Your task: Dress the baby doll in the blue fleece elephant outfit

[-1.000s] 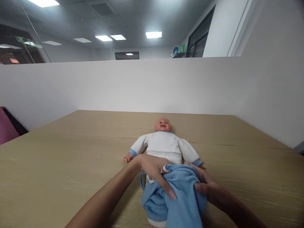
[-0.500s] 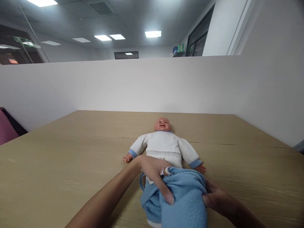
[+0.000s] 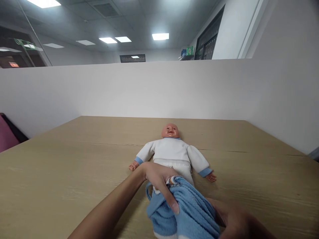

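A baby doll (image 3: 171, 151) in a white top with blue cuffs lies on its back, head away from me. Bunched blue towelling trousers (image 3: 189, 205) cover its lower body and legs. My left hand (image 3: 161, 182) grips their waist, thumb outside on the cloth and the other fingers tucked in behind the waistband, out of sight. At the trousers' right side, lower down, is my right hand (image 3: 224, 214), closed on the gathered fabric; its fingertips are partly hidden and a little blurred.
The wooden table (image 3: 74, 159) spreads around the doll, with thin seams across it. A white partition (image 3: 159, 89) rises behind the table, and a white wall (image 3: 284, 99) stands at the right. Something pink (image 3: 8, 136) shows at the left edge.
My right hand has moved down toward me along the trousers, pulling the cloth into folds and baring more of the doll's white lower body. The left hand has barely moved.
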`<state>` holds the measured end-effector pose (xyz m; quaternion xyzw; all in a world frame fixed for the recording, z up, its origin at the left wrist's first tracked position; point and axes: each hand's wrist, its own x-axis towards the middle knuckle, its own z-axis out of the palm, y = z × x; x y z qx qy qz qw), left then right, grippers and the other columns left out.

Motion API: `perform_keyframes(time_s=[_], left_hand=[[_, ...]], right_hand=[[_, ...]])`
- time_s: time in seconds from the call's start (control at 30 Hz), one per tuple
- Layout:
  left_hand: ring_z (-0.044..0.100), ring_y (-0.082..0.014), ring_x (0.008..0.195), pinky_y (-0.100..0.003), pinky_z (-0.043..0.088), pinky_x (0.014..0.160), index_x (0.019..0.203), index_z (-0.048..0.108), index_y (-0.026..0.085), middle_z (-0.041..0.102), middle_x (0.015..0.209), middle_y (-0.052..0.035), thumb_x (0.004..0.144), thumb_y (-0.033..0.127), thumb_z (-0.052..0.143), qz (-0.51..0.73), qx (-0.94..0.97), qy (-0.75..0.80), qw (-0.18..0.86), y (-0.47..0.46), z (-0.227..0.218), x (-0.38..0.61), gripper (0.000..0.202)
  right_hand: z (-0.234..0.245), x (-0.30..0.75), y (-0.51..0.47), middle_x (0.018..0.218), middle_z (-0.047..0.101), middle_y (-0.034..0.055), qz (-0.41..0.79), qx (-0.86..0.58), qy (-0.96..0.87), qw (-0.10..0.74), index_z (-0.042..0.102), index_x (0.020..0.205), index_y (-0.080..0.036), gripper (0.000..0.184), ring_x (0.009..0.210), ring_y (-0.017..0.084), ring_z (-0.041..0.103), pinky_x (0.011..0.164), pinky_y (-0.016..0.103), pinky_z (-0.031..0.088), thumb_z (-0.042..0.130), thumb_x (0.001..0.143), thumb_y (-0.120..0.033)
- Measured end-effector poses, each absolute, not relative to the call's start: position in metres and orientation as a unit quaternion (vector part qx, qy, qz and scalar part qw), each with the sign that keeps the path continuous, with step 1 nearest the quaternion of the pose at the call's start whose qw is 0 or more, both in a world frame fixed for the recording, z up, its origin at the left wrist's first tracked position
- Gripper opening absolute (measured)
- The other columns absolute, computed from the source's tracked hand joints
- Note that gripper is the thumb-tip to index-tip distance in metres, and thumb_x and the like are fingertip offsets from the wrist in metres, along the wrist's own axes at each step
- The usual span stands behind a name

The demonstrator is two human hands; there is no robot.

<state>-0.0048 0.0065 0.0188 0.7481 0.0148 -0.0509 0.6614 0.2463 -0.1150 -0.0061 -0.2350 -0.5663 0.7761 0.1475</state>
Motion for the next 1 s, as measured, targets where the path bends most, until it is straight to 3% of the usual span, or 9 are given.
perform_keyframes(time_s=[0.2,0.33,0.43,0.6,0.77,0.83,1.0], left_hand=[[0.074,-0.0216,0.089,-0.029,0.061,0.093,0.089,0.077,0.012,0.077,0.089,-0.0013,0.061,0.03,0.1,-0.068,0.694,0.02,0.716,0.001,0.023,-0.002,0.041],[0.075,-0.0239,0.084,-0.032,0.065,0.085,0.087,0.077,0.013,0.078,0.088,-0.0021,0.053,0.038,0.103,-0.086,0.699,0.031,0.709,0.007,0.013,-0.006,0.049],[0.076,-0.0251,0.083,-0.032,0.065,0.083,0.089,0.078,0.013,0.079,0.088,-0.0024,0.047,0.038,0.104,-0.093,0.703,0.038,0.705,0.011,0.007,-0.009,0.055],[0.075,-0.0221,0.087,-0.028,0.063,0.09,0.09,0.08,0.015,0.081,0.092,-0.002,0.055,0.036,0.102,-0.061,0.72,0.056,0.689,0.01,0.012,-0.01,0.046],[0.076,-0.0259,0.099,-0.034,0.06,0.102,0.092,0.079,0.013,0.081,0.099,-0.0052,0.061,0.041,0.1,-0.052,0.716,0.033,0.696,0.009,0.011,-0.006,0.046],[0.076,-0.0284,0.1,-0.038,0.06,0.103,0.097,0.079,0.012,0.08,0.099,-0.0064,0.062,0.043,0.099,-0.049,0.718,0.039,0.693,0.01,0.008,-0.005,0.051],[0.076,-0.031,0.102,-0.038,0.06,0.099,0.1,0.077,0.01,0.08,0.099,-0.0071,0.056,0.042,0.101,-0.04,0.718,0.066,0.692,0.011,0.005,-0.006,0.059]], right_hand=[[-0.03,0.254,-0.11,0.134,0.074,0.0128,0.758,-0.26,-0.544,0.249,0.059,0.151,-0.022,0.096,0.131,0.036,0.065,0.11,0.045,0.05,0.095,0.068,-0.053],[-0.045,0.263,-0.11,0.13,0.076,0.0077,0.738,-0.291,-0.529,0.301,0.066,0.144,-0.03,0.073,0.127,0.03,0.067,0.113,0.044,0.048,0.088,0.079,-0.052],[-0.048,0.263,-0.11,0.123,0.079,0.0069,0.745,-0.3,-0.515,0.3,0.072,0.137,-0.029,0.064,0.12,0.029,0.07,0.109,0.042,0.05,0.085,0.081,-0.058],[-0.032,0.252,-0.109,0.125,0.077,0.013,0.743,-0.255,-0.547,0.289,0.064,0.146,-0.022,0.085,0.122,0.033,0.069,0.107,0.045,0.052,0.085,0.076,-0.065],[-0.023,0.245,-0.107,0.132,0.073,0.0167,0.754,-0.223,-0.549,0.284,0.049,0.157,-0.019,0.117,0.131,0.039,0.064,0.115,0.052,0.046,0.098,0.057,-0.057],[-0.023,0.247,-0.108,0.133,0.072,0.0168,0.746,-0.236,-0.552,0.288,0.047,0.158,-0.02,0.116,0.129,0.039,0.066,0.113,0.052,0.049,0.098,0.059,-0.053],[-0.034,0.253,-0.107,0.132,0.073,0.0161,0.692,-0.313,-0.562,0.326,0.056,0.149,-0.021,0.09,0.124,0.037,0.068,0.105,0.05,0.055,0.09,0.073,-0.055]])
